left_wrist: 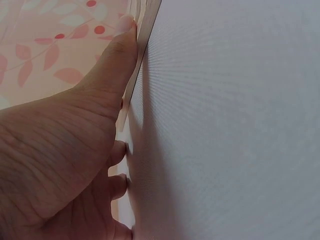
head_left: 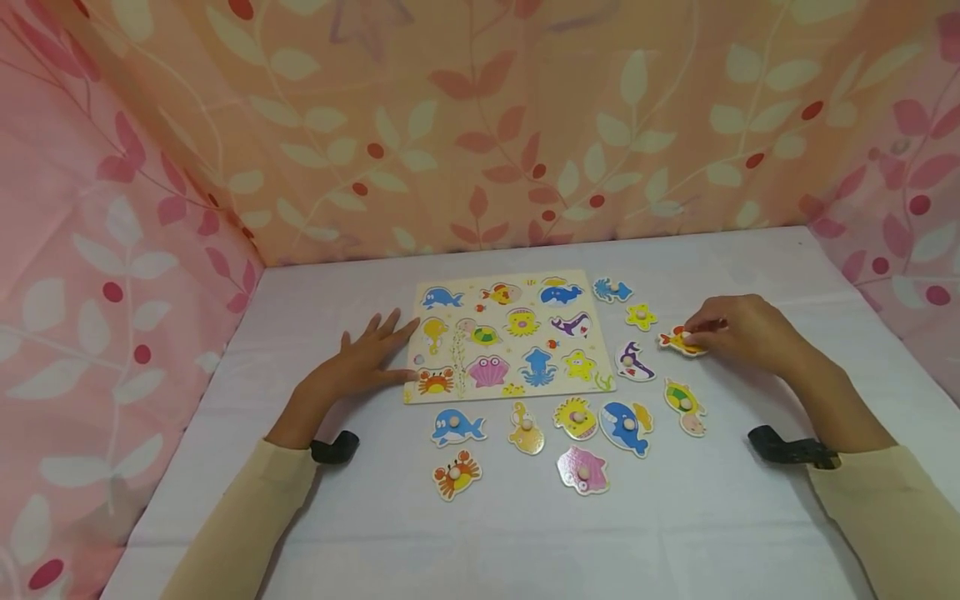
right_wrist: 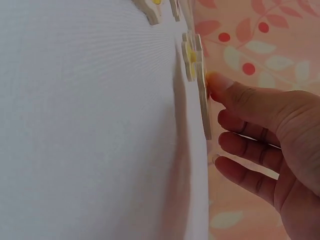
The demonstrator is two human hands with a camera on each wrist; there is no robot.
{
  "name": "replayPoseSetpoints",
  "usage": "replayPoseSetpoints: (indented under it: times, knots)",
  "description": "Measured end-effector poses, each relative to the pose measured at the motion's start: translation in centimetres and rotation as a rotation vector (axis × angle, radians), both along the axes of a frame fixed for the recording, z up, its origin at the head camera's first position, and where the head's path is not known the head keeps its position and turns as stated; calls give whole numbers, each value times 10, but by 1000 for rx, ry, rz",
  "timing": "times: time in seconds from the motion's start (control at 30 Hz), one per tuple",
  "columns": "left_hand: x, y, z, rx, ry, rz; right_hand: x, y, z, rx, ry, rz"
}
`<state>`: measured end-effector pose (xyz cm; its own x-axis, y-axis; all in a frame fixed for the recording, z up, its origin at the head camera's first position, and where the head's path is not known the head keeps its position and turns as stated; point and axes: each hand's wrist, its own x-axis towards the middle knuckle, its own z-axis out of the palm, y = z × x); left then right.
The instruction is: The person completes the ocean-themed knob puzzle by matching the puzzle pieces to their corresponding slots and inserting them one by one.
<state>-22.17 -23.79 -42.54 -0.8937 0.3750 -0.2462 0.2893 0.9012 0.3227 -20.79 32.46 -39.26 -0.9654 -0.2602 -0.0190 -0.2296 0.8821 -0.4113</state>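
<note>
White table point(head_left: 652, 533), near edge cut off by frame. Puzzle board point(head_left: 471, 286) lies flat on it. Left hand point(head_left: 363, 358): fingers spread, gripping nothing, thumb on board's left edge; in the left wrist view the other fingertips are partly hidden. Right hand point(head_left: 750, 333): thumb and fingertips pinching the red-and-yellow fish piece point(head_left: 670, 340), right of board, between star piece point(head_left: 641, 316) and turtle piece point(head_left: 685, 406). Grip covers part of the fish; it's edge-on in right wrist view, can't tell if fully clear of table.
</note>
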Motion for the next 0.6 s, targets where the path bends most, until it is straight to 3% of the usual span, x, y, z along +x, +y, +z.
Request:
replayPoseSetpoints:
  times: [0.13,0.37,0.6]
  knots:
    - [1,-2,2,-7,1,1,0,-3,4,-7,82,25]
    - [1,-1,1,-4,-12,-3,7,-15,9,-29,97,24]
    - [3,1,2,-4,1,1,6,-32,18,-25,182,48]
